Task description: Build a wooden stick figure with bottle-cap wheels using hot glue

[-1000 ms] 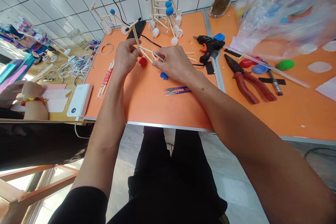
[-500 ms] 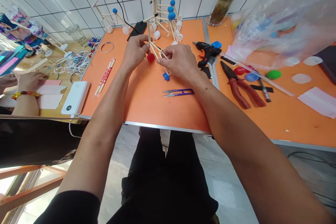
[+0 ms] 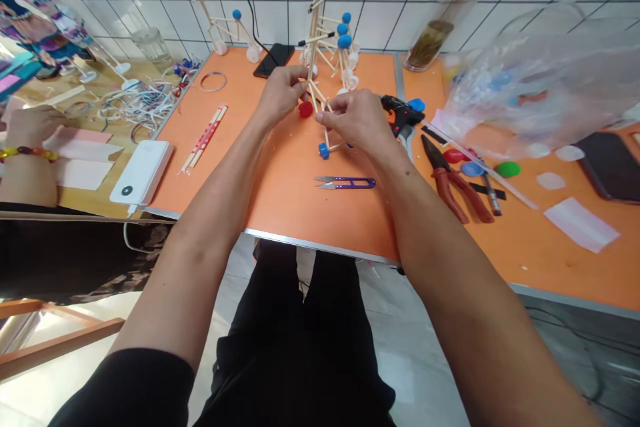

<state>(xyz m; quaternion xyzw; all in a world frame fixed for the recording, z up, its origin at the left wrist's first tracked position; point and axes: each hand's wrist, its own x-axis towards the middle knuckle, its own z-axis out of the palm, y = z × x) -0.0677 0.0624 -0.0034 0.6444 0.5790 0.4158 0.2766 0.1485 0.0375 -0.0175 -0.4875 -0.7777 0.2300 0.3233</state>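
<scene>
Over the orange table (image 3: pixel 280 203) I hold a small model made of thin wooden sticks (image 3: pixel 314 73), with a red cap (image 3: pixel 305 109) and a blue cap (image 3: pixel 324 151) on it. My left hand (image 3: pixel 281 95) is closed on the upright stick beside the red cap. My right hand (image 3: pixel 356 121) pinches the sticks just to the right, its fingers hiding part of the frame. The blue cap hangs low, close to the table top.
Purple snips (image 3: pixel 345 182) lie in front of my hands. A black glue gun (image 3: pixel 400 113), red pliers (image 3: pixel 453 185) and loose caps lie to the right under a clear plastic bag (image 3: pixel 540 87). Finished stick models (image 3: pixel 336 40) stand behind. Left: a power bank (image 3: pixel 143 173), wrapped chopsticks (image 3: pixel 205 137), another person's arm (image 3: pixel 25 160).
The stick model has been turned from leaning to nearly upright between my hands, and the blue cap has come up off the table with it. The camera view has shifted.
</scene>
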